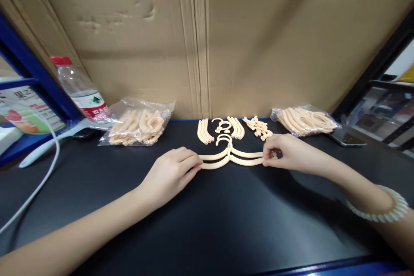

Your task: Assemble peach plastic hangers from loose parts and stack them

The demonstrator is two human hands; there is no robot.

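Two cream plastic clothes hangers lie one behind the other on the black table, hooks pointing away from me. My left hand (174, 173) pinches the left end of the nearer clothes hanger (216, 165). At its right end, the thumb and fingers of my right hand (287, 154) close on the same hanger. The farther clothes hanger (246, 154) sits just behind, its outer ends partly hidden by my fingers. Beyond them are loose curved hanger arms (203, 131), more arms (236, 127), loose hooks (223, 126) and a heap of small clip-like pieces (258, 127).
Clear bags of cream hanger parts stand at the left (137, 125) and right (305, 120). A phone (347, 137) lies by the right bag. A red-capped bottle (82, 90) and a white cable (53, 168) are at left. A cardboard wall (291, 43) backs the table.
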